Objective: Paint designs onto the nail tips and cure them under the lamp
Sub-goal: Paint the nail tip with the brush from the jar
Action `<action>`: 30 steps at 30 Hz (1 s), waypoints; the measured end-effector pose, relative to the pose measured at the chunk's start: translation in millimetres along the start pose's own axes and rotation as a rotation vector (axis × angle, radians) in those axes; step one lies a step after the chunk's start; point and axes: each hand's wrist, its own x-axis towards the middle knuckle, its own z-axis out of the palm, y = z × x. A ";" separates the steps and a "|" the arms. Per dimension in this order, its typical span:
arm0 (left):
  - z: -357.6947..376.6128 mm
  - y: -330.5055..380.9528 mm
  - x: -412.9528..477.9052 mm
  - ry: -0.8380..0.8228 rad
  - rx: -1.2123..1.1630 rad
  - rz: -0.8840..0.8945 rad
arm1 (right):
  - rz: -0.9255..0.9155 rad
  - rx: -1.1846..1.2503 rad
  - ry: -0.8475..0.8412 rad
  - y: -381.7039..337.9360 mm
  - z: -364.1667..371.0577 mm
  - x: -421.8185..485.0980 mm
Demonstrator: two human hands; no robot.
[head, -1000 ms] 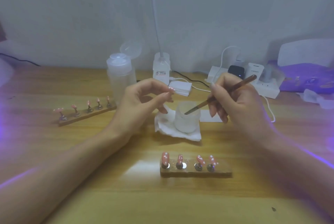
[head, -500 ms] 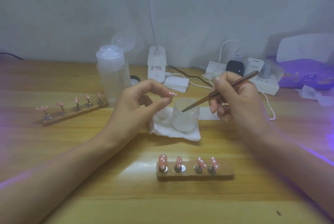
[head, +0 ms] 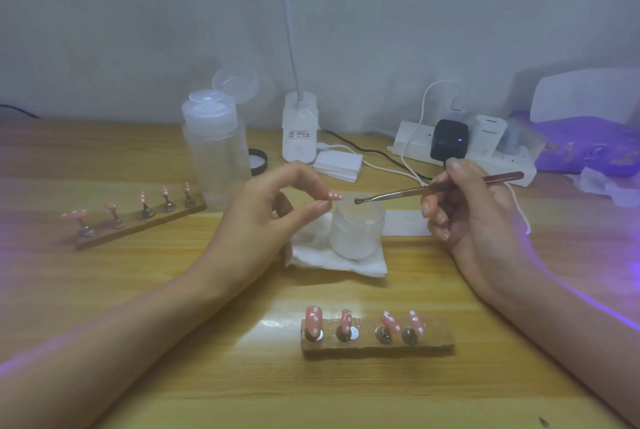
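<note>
While four dotted tips (head: 313, 319) are racked near, a fifth tip (head: 335, 196) is pinched by left hand (head: 273, 217), brush (head: 415, 191) gripped by right hand (head: 474, 207); curing seems pending.

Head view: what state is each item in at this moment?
Left hand, pinching a dotted nail tip.
Right hand, gripping the brush, tip over the jar.
Jar, upright, uncapped, on tissue.
Clear bottle, flip lid open.
Near holder, four dotted tips mounted.
Far holder, five tips mounted.
Curing lamp, glowing purple.

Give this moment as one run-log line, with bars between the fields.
left hand pinches dotted pink nail tip | right hand holds brush, tip over frosted jar | four dotted tips on near holder
</note>
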 end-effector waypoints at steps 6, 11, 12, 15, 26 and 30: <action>1.2 2.3 -0.5 0.016 0.009 0.009 | 0.007 0.025 -0.002 0.2 -0.6 -0.2; 0.2 4.6 -2.5 0.017 0.022 0.027 | -0.002 0.003 -0.038 -1.1 0.0 -0.6; 0.4 5.1 -2.8 0.018 0.031 0.031 | -0.007 -0.007 -0.054 -1.4 -0.1 -1.0; 0.5 5.5 -2.9 0.027 0.049 0.035 | -0.018 -0.042 -0.091 -1.6 0.3 -1.6; -0.2 3.5 -3.4 0.011 0.028 0.021 | -0.021 -0.094 -0.079 -0.4 -0.1 -2.5; -0.1 4.4 -3.3 0.015 0.021 0.025 | -0.029 -0.113 -0.123 -1.6 2.4 -3.4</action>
